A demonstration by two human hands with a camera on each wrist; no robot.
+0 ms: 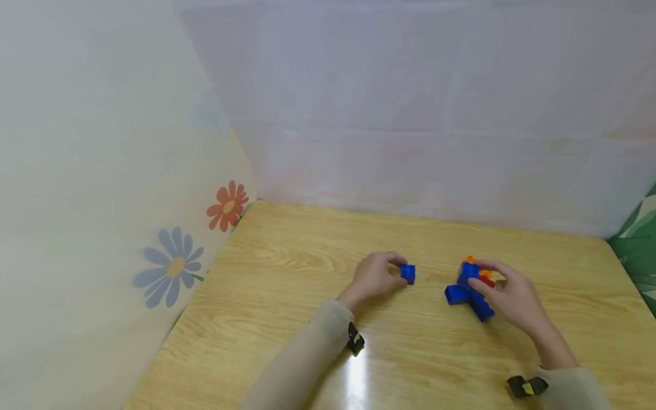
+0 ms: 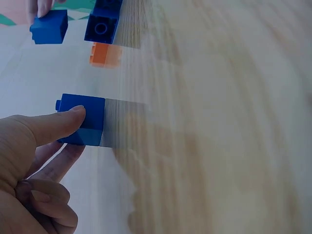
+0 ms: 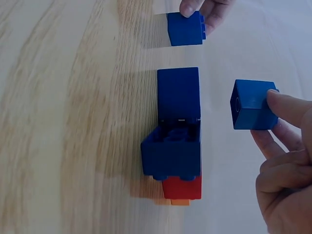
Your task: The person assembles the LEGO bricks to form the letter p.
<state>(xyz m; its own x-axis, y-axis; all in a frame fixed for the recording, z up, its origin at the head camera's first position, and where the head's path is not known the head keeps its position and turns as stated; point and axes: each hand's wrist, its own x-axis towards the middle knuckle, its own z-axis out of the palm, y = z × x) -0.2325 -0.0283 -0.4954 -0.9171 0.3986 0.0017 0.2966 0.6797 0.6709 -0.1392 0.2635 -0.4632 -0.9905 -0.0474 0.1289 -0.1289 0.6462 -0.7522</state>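
Note:
My left hand point(image 1: 378, 276) pinches a small blue toy block point(image 2: 92, 109) between thumb and fingers, low at the tabletop, its studs facing the palm. To its right, my right hand point(image 1: 515, 299) grips another blue block point(image 3: 253, 105), thumb on its studded end and the hollow end facing out. That block is held up over a cluster of blocks on the table. In the cluster, one blue block point(image 3: 179, 92) meets a second blue block point(image 3: 171, 158) at an angle. A red block point(image 3: 183, 187) and orange block point(image 3: 180, 202) lie beyond them, partly hidden.
The wood-grain table point(image 1: 287, 250) is bordered by a pale cloth backdrop point(image 1: 359, 114) at the back and a flower-printed panel point(image 1: 102, 171) on the left. A green patterned panel point(image 1: 640, 245) stands at the right edge. Each forearm wears a dark wrist strap point(image 1: 355, 340).

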